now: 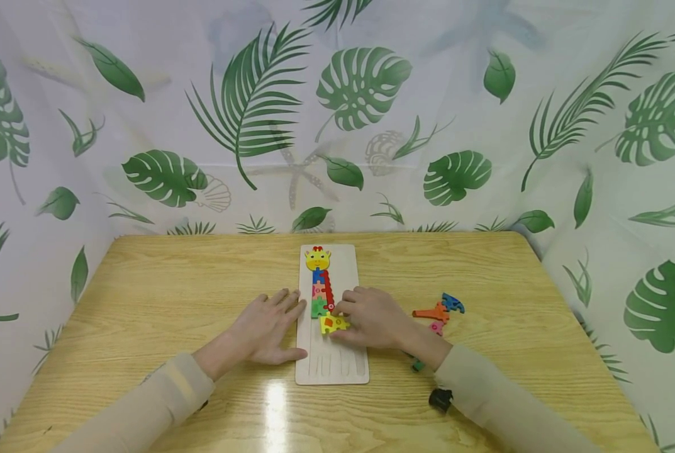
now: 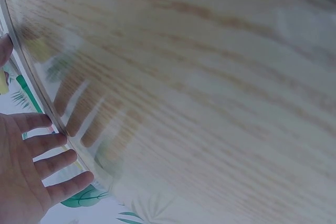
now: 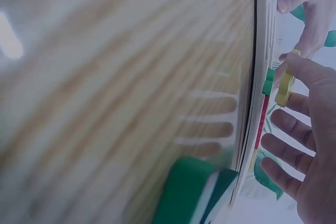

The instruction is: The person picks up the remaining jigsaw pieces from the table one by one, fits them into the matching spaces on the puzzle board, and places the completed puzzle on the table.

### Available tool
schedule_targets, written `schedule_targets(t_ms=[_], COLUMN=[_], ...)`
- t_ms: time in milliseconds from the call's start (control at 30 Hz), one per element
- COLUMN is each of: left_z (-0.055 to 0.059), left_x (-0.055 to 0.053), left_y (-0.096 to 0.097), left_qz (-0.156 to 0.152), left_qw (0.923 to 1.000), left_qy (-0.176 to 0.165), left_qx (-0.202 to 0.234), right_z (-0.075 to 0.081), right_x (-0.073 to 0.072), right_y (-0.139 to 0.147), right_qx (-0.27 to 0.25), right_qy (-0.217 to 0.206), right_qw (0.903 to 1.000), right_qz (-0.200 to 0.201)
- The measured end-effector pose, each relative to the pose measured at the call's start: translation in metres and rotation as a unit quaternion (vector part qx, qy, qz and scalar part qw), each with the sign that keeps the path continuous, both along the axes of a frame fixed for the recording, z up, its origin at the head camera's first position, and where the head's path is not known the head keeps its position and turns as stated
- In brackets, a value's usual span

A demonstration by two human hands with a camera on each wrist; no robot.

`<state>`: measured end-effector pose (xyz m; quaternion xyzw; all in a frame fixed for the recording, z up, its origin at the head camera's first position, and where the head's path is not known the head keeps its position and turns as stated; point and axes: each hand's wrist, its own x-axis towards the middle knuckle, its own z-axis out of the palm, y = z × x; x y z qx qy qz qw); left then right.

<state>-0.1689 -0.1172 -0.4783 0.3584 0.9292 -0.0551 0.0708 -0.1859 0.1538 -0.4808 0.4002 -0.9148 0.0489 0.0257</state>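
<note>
Pinching the yellow piece (image 1: 329,325) in our right hand (image 1: 373,318), left hand (image 1: 268,328) spread at the board's (image 1: 344,265) left edge, we might jam it by lowering it tilted.

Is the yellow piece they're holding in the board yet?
Out: the right grip pinches the yellow piece, and the right wrist view shows it off the board.
</note>
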Motion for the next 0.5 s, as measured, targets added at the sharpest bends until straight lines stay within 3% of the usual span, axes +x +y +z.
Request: schedule_targets(t_ms=[500], left_z=[0.004], left_x=[-0.001], left_y=[0.001], left_qz=[0.0], left_qw=[0.9999], left_qy=[-0.01], left_qx=[0.005], right_z=[0.006], right_x=[-0.003], right_y=[-0.013], right_qx=[0.044], right_qy=[-0.018], right_qw=[0.9987], right_qz=[-0.017])
